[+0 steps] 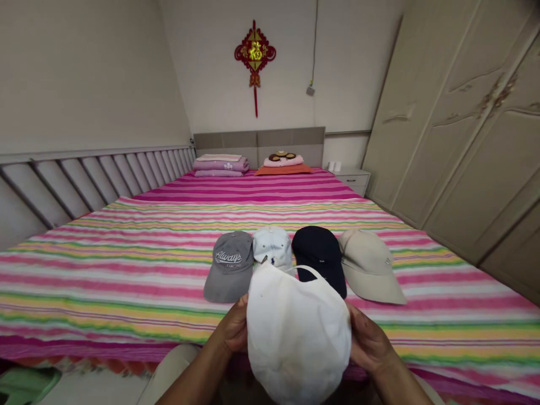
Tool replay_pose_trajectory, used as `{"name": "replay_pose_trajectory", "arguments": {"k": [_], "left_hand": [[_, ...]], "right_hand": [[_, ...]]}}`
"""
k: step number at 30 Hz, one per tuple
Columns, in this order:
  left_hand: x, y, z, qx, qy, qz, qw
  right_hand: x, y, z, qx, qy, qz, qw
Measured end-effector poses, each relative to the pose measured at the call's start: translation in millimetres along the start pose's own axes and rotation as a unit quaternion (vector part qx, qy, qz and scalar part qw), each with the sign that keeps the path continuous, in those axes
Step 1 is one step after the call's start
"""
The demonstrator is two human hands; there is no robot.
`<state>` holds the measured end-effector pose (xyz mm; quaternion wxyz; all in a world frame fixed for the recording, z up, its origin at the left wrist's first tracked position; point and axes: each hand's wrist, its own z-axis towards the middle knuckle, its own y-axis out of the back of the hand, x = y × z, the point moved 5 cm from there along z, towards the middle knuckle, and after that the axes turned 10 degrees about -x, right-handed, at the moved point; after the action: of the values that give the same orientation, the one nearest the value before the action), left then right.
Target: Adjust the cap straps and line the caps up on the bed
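A white cap (297,337) is held up close to me between both hands, its strap opening toward the top. My left hand (236,326) grips its left side, fingers partly hidden behind it. On the right side my right hand (368,339) holds the cap's edge. Beyond it, side by side on the striped bedspread, lie a grey cap (231,267) with white lettering, a pale blue cap (273,244) partly covered by the white one, a black cap (319,253) and a beige cap (369,261).
The bed (126,270) has a railing (105,174) on its left. Folded bedding (221,165) and a pink and orange stack (283,166) sit by the headboard (291,143). A nightstand (354,181) and wardrobe (455,129) stand at the right.
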<state>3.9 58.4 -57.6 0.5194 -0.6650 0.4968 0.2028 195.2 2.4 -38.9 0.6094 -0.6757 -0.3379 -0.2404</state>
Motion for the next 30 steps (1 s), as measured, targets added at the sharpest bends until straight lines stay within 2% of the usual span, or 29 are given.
{"name": "replay_pose_trajectory", "arguments": {"k": [5, 8, 13, 19, 26, 30], "left_hand": [[3, 3.7, 1, 0.048, 0.026, -0.064, 0.996], [3, 2.4, 0, 0.072, 0.040, -0.051, 0.995], [-4, -14.1, -1, 0.116, 0.020, -0.036, 0.992], [-11, -32.4, 1, 0.187, 0.012, 0.003, 0.982], [-10, -42.2, 4, 0.176, 0.023, 0.021, 0.984], [-12, -49.4, 2, 0.189, 0.011, 0.069, 0.979]], "right_hand": [[8, 12, 1, -0.041, 0.009, 0.004, 0.999], [13, 12, 2, -0.053, 0.022, 0.021, 0.998], [11, 15, 1, -0.039, 0.016, 0.024, 0.999], [10, 33, -9, -0.060, 0.012, 0.014, 0.998], [10, 52, -24, -0.068, 0.014, -0.025, 0.997], [9, 54, -30, -0.059, 0.015, -0.049, 0.997]]}}
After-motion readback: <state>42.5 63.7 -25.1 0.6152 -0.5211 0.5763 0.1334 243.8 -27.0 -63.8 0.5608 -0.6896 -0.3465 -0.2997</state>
